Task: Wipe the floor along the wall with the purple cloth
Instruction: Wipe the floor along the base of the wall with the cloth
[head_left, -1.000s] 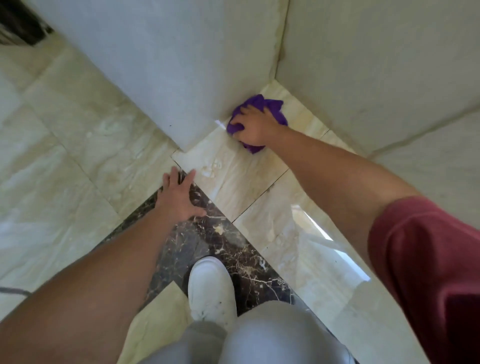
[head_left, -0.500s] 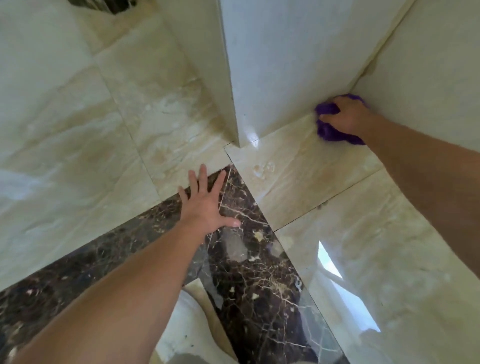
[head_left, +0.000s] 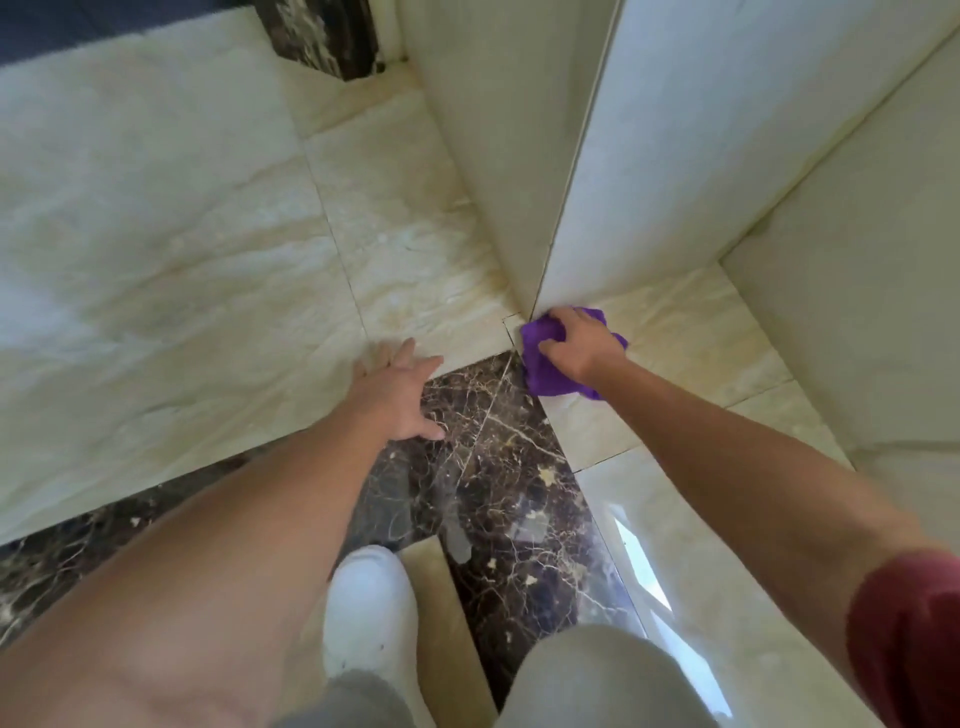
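Cloth: the purple cloth (head_left: 545, 371) is bunched on the floor (head_left: 182, 234) right at the foot of the wall's outer corner (head_left: 532, 312), lying across the seam where the pale tile meets the dark marble strip (head_left: 498, 457).
Right hand: the right hand (head_left: 576, 345) presses down on top of the cloth, its fingers (head_left: 548, 345) curled into the folds and holding a gathered wad of it; part of the cloth spreads out from under the palm toward the person.
Left hand: the left hand (head_left: 400, 389) lies flat on the floor beside it, fingers spread and holding nothing, seemingly as a prop for the body's weight.
Wall: the wall (head_left: 675, 156) runs back and to the right from the corner, and the floor strip along its base shows bare pale tile.
Handling: the cloth looks soft, light and limp, so it should fold and bunch under any push and give no stiffness of its own; a loose edge may trail or roll under.
Grip: best held from above with the palm flat on the wad and the fingertips pinning its leading edge, so that pressure reaches the crease where floor meets wall.
Risk: the glossy tile looks slick, so the cloth should glide easily, but the propping hand could slide too.
Also seen: a white shoe (head_left: 371, 613) rests on the floor below the arms.
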